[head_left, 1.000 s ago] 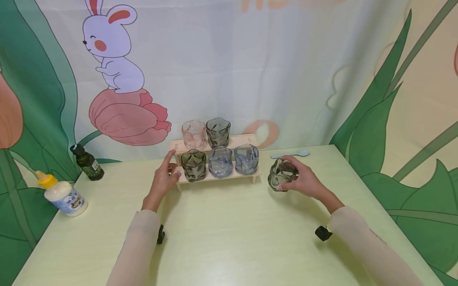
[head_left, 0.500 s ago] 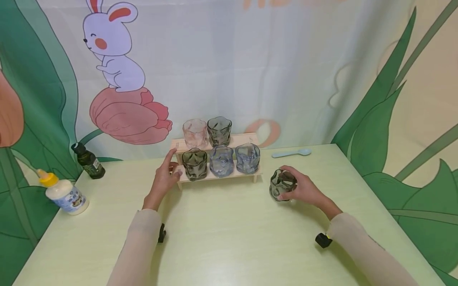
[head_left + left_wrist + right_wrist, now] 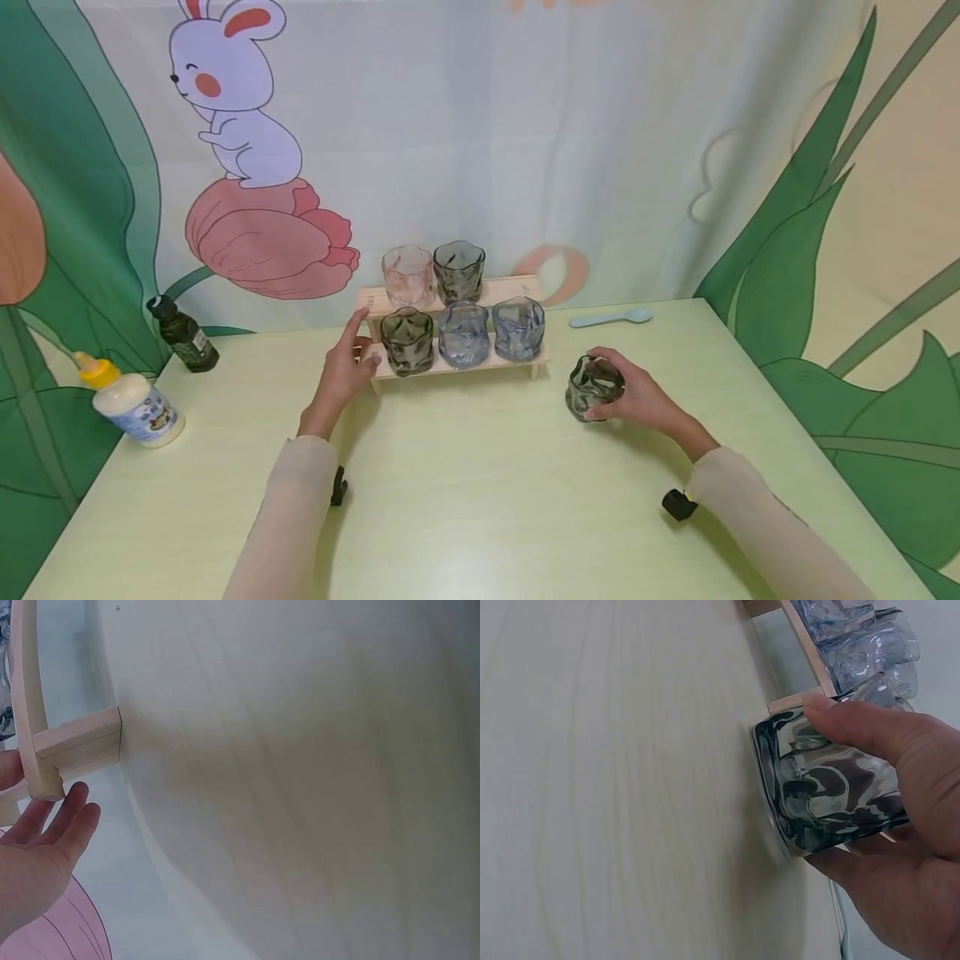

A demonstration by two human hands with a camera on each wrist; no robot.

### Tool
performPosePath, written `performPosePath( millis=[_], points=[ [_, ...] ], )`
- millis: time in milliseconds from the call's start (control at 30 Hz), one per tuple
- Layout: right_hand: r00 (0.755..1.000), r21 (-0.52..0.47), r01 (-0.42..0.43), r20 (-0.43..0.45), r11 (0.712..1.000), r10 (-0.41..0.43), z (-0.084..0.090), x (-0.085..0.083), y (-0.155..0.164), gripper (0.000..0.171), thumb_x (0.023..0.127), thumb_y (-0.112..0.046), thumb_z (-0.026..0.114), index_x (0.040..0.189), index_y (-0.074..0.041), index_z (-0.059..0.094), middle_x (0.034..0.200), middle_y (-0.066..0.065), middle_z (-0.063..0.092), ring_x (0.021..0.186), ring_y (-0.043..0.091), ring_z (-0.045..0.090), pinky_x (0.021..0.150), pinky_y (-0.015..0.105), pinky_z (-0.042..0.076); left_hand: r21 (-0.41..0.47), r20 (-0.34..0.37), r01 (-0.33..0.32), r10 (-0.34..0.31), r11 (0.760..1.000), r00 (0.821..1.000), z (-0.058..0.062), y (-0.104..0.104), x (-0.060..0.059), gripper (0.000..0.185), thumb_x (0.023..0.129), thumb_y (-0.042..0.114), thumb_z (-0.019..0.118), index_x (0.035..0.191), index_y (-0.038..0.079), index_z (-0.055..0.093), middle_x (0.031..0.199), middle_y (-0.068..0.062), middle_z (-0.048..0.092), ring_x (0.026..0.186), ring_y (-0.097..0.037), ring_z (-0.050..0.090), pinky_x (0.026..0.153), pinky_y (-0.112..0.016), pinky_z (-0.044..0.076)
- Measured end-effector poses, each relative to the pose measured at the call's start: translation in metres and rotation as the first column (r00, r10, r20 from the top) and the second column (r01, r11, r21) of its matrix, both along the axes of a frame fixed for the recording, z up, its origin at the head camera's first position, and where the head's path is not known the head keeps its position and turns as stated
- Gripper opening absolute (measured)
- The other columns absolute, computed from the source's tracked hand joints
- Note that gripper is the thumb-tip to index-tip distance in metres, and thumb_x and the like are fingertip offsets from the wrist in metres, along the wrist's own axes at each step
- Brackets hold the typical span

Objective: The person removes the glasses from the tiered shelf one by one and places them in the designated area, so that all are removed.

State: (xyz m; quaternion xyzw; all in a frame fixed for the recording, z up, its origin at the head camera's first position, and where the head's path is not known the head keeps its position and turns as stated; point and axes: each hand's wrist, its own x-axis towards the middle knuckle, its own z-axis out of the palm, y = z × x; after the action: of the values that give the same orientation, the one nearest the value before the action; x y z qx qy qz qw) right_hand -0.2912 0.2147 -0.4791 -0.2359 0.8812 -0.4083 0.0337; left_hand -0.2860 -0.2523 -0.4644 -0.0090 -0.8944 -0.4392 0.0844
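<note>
A two-step wooden rack (image 3: 450, 372) stands at the back middle of the table. My left hand (image 3: 347, 371) holds the left end of its lower shelf; in the left wrist view the thumb is on one side of the board (image 3: 28, 697) and the fingers (image 3: 73, 817) are on the other. On the lower shelf are a dark olive glass (image 3: 407, 342) and two blue glasses (image 3: 463, 335). The upper step bears a pink glass (image 3: 408, 277) and a grey glass (image 3: 459, 273). To the right of the rack, my right hand (image 3: 641, 396) grips a grey-green glass (image 3: 832, 780) by its sides, close over the tabletop.
A pale blue spoon (image 3: 611, 317) lies behind the right hand near the back edge. At the left of the table (image 3: 465, 500) stand a dark bottle (image 3: 183, 335) and a cream bottle with a yellow cap (image 3: 140, 406). A printed curtain (image 3: 420, 125) hangs behind.
The right hand has brought the grey-green glass slightly nearer the front and lower, then it stays put over the last half second. The left hand keeps its place on the rack.
</note>
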Motion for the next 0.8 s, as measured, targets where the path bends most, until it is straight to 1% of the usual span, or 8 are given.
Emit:
performPosePath(
  millis=[67, 200, 300, 333, 433, 500, 600, 800],
  points=[
    [1.0, -0.003, -0.01, -0.002, 1.0, 0.01, 0.0, 0.0, 0.0, 0.094, 0.07, -0.019, 0.092, 0.148, -0.01, 0.039, 0.14, 0.022, 0.055, 0.133, 0.043, 0.047, 0.108, 0.062, 0.035, 0.004, -0.002, -0.003, 0.003, 1.0, 1.0, 0.0, -0.001, 0.0, 0.082, 0.094, -0.004, 0.059, 0.159, 0.026, 0.02, 0.133, -0.03, 0.057, 0.126, -0.049, 0.054, 0.097, -0.057, 0.048],
    [1.0, -0.001, -0.027, 0.009, 1.0, 0.027, -0.001, -0.001, 0.001, 0.095, 0.072, -0.02, 0.091, 0.15, -0.014, 0.036, 0.144, 0.023, 0.051, 0.137, 0.045, 0.044, 0.109, 0.064, 0.032, 0.011, -0.003, -0.001, 0.001, 1.0, 1.0, -0.002, -0.002, 0.0, 0.083, 0.093, -0.004, 0.059, 0.159, 0.027, 0.02, 0.133, -0.03, 0.057, 0.126, -0.049, 0.054, 0.099, -0.057, 0.047],
    [0.999, 0.018, -0.03, 0.028, 0.999, 0.03, 0.0, 0.0, 0.002, 0.098, 0.074, -0.024, 0.09, 0.153, -0.017, 0.033, 0.15, 0.023, 0.045, 0.14, 0.047, 0.039, 0.109, 0.067, 0.03, 0.015, 0.0, 0.004, -0.004, 1.0, 1.0, -0.002, -0.003, 0.0, 0.083, 0.094, -0.004, 0.059, 0.159, 0.028, 0.019, 0.133, -0.03, 0.056, 0.126, -0.05, 0.054, 0.099, -0.058, 0.047],
    [0.999, 0.024, -0.032, 0.03, 0.999, 0.031, 0.0, 0.0, 0.002, 0.099, 0.074, -0.025, 0.089, 0.154, -0.016, 0.031, 0.151, 0.024, 0.042, 0.14, 0.048, 0.038, 0.109, 0.068, 0.03, 0.017, 0.004, 0.004, -0.004, 1.0, 1.0, -0.002, -0.003, 0.0, 0.084, 0.094, -0.004, 0.059, 0.159, 0.028, 0.019, 0.133, -0.03, 0.056, 0.126, -0.05, 0.053, 0.1, -0.058, 0.046],
    [0.998, 0.014, -0.045, 0.047, 0.999, 0.045, 0.002, 0.0, 0.004, 0.102, 0.075, -0.027, 0.089, 0.156, -0.017, 0.028, 0.156, 0.023, 0.036, 0.142, 0.048, 0.035, 0.11, 0.068, 0.028, 0.02, 0.01, 0.006, -0.006, 1.0, 1.0, -0.001, -0.002, 0.0, 0.084, 0.094, -0.003, 0.059, 0.159, 0.029, 0.018, 0.134, -0.029, 0.056, 0.126, -0.05, 0.053, 0.1, -0.058, 0.046],
    [0.997, -0.004, -0.061, 0.052, 0.998, 0.062, 0.006, -0.001, 0.004, 0.103, 0.075, -0.027, 0.088, 0.157, -0.018, 0.027, 0.157, 0.024, 0.035, 0.144, 0.047, 0.033, 0.111, 0.068, 0.027, 0.018, 0.011, 0.006, -0.007, 1.0, 1.0, -0.001, -0.002, 0.0, 0.084, 0.094, -0.003, 0.059, 0.159, 0.029, 0.018, 0.134, -0.029, 0.056, 0.126, -0.049, 0.053, 0.1, -0.058, 0.046],
    [0.995, -0.034, -0.083, 0.053, 0.996, 0.085, 0.014, -0.004, 0.002, 0.099, 0.079, -0.025, 0.086, 0.157, -0.019, 0.026, 0.157, 0.024, 0.035, 0.146, 0.046, 0.03, 0.111, 0.068, 0.025, 0.015, 0.008, 0.006, -0.007, 1.0, 1.0, -0.001, -0.002, 0.0, 0.084, 0.094, -0.003, 0.059, 0.159, 0.029, 0.018, 0.133, -0.029, 0.056, 0.126, -0.049, 0.054, 0.1, -0.058, 0.046],
    [0.995, -0.075, -0.086, 0.05, 0.993, 0.09, 0.034, -0.016, -0.005, 0.091, 0.087, -0.019, 0.078, 0.159, -0.019, 0.022, 0.158, 0.021, 0.033, 0.149, 0.043, 0.026, 0.113, 0.068, 0.022, 0.013, 0.006, 0.005, -0.005, 1.0, 1.0, -0.001, -0.002, -0.001, 0.084, 0.093, -0.003, 0.06, 0.159, 0.028, 0.019, 0.133, -0.029, 0.056, 0.126, -0.049, 0.054, 0.101, -0.058, 0.046]
  ],
)
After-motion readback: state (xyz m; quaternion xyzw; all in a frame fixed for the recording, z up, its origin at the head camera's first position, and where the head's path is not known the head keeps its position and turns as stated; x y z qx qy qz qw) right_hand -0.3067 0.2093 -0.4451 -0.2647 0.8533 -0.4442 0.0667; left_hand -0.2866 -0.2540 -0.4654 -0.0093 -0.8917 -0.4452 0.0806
